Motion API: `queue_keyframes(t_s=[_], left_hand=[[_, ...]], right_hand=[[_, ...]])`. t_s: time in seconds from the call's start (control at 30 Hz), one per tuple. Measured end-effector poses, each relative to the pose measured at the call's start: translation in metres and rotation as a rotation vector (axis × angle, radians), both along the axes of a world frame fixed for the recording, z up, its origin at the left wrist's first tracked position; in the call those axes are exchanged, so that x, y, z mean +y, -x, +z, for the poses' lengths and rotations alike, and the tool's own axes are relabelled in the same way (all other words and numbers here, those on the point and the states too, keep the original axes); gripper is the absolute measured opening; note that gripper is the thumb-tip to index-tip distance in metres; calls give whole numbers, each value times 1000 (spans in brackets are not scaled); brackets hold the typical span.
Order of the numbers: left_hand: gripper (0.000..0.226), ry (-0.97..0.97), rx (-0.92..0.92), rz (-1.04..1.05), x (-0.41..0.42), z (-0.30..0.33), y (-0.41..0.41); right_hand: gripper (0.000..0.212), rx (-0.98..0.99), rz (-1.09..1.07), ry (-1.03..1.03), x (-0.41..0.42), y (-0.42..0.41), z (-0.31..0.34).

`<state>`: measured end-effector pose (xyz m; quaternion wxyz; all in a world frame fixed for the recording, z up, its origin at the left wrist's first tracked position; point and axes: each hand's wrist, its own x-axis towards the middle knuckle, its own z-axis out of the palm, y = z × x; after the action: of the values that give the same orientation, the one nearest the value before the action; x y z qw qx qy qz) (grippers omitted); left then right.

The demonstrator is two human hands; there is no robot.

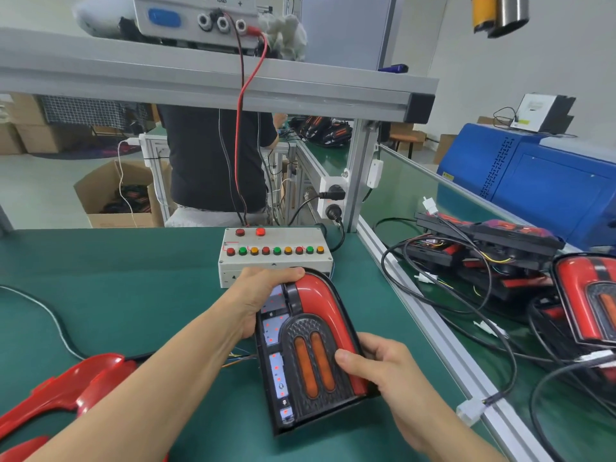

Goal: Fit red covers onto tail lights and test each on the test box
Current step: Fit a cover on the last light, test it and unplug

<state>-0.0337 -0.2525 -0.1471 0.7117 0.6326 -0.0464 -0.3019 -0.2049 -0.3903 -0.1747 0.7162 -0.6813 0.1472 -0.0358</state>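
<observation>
At the far left of the green bench mat (133, 281), spare red covers (76, 381) are laid flat and overlapping, near the left forearm — presumably so that the next one can be picked up without a long reach. A grey cable (50, 315) is trailed across the mat behind them.

The left hand (263, 295) is curled over the top left corner of the tail light (310, 355), the thumb side lying along its upper edge; the unit appears to be steadied there against pushing from the other side. The tail light is lying face up on the mat in the middle of the view, just in front of the test box (275, 258). Its left strip is uncovered and small red points are seen glowing on the pale boards, so it is judged to be powered while it is handled. The red cover already on it (323, 301) is seated along the top and the right side only.

The right hand (383, 371) is wrapped round the lower right edge, thumb pressed on the patterned black face beside the two amber lenses (313, 365) — a grip suited to squeezing the cover home, though whether it has clicked fully cannot be told.

Further right, beyond the aluminium rail (433, 325), other tail lights (500, 248) are heaped with their wiring.
</observation>
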Motion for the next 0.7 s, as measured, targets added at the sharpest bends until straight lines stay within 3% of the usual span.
queue_keyframes(t_s=[0.23,0.37,0.43,0.57,0.7], left_hand=[[29,-24,45,-4,3,-1,5],[31,5,32,64,-3,4,9],[27,-38,-57,76,-5,7,9],[26,-295,-424,34,6,12,4],[16,-329,-592,56,36,24,6]], right_hand=[[35,32,111,3,-9,-8,-4],[34,-1,59,-29,-6,-17,-10],[33,-17,1,-23,-5,-21,-14],[37,-67,-68,-15,-4,-21,-19],[35,-72,-107,-7,-3,-19,-22]])
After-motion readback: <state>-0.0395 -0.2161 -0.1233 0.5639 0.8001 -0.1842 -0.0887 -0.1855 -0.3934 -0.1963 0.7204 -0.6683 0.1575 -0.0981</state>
